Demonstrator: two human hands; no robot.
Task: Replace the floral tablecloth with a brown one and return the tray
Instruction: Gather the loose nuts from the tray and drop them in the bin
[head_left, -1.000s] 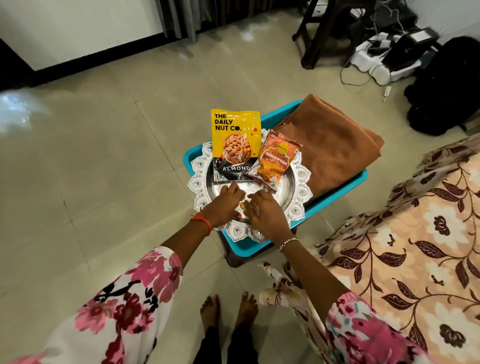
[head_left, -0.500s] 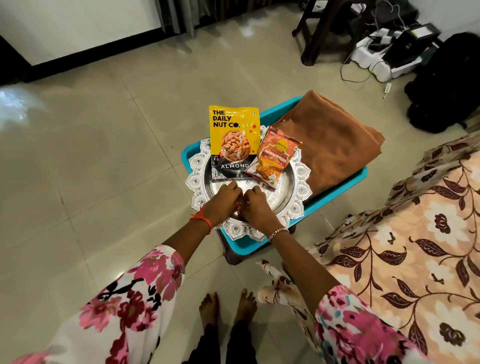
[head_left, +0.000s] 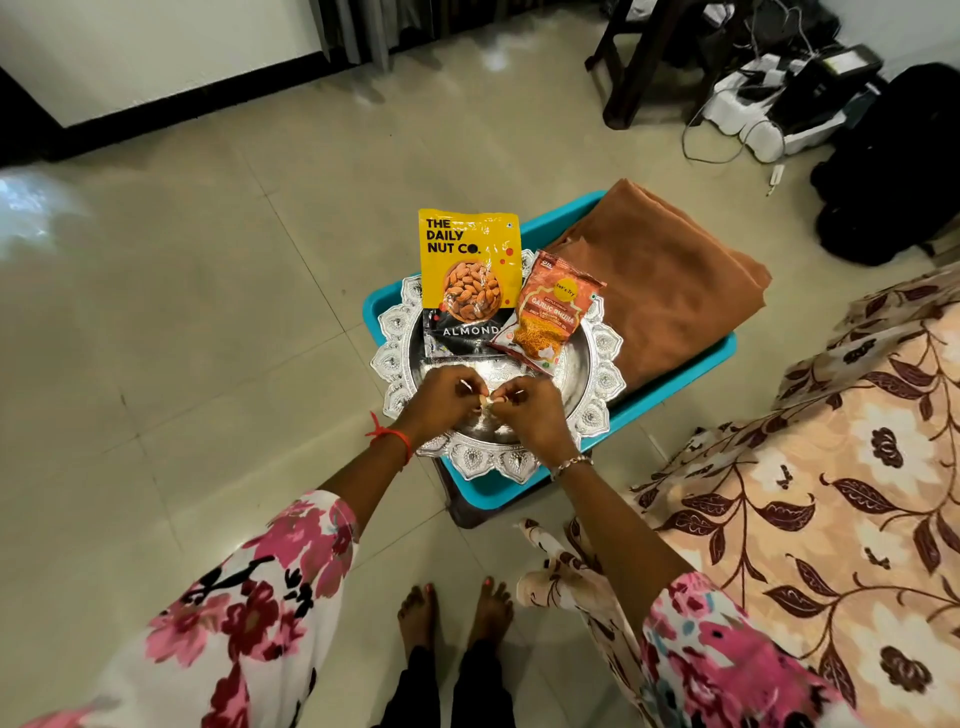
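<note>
Head view: both hands meet over the ornate silver tray on a teal plastic bin.

My left hand (head_left: 441, 402) and right hand (head_left: 530, 415) are curled together, pinching a small pale item (head_left: 485, 401) above the silver scalloped tray (head_left: 605, 358). Right of it, nearer my right hand, lies the folded brown tablecloth (head_left: 670, 280), long axis running away up-left. Rightmost, the floral tablecloth (head_left: 831, 493) still covers its surface.

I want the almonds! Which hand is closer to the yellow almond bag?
Left. The left hand sits just below the almond bag, over the silver tray. The right hand is further right, nearer the orange snack packet.
</note>
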